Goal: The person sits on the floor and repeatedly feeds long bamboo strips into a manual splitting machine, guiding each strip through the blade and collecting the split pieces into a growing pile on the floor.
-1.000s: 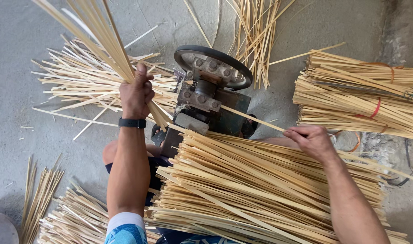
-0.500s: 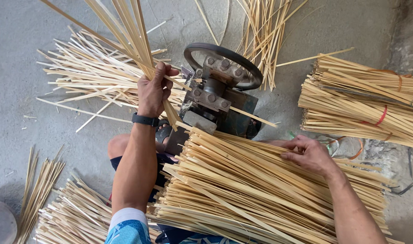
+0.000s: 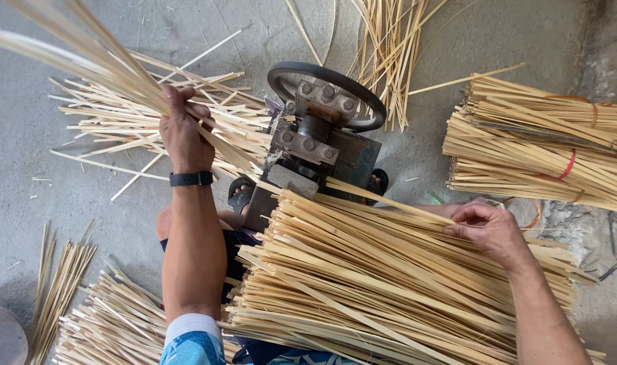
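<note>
Bamboo strips (image 3: 112,67) gripped in left hand (image 3: 181,132) | right hand (image 3: 491,226) on lap pile (image 3: 389,284)

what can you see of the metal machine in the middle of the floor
The machine is a squat block of dark, worn grey metal standing on the concrete floor. A round hand wheel sits at its far end, with bolted plates in front of it. One bamboo strip runs out of its right side. The loose strip pile on the person's lap butts against its near edge, and the left hand holds a bundle of strips beside it.
</note>
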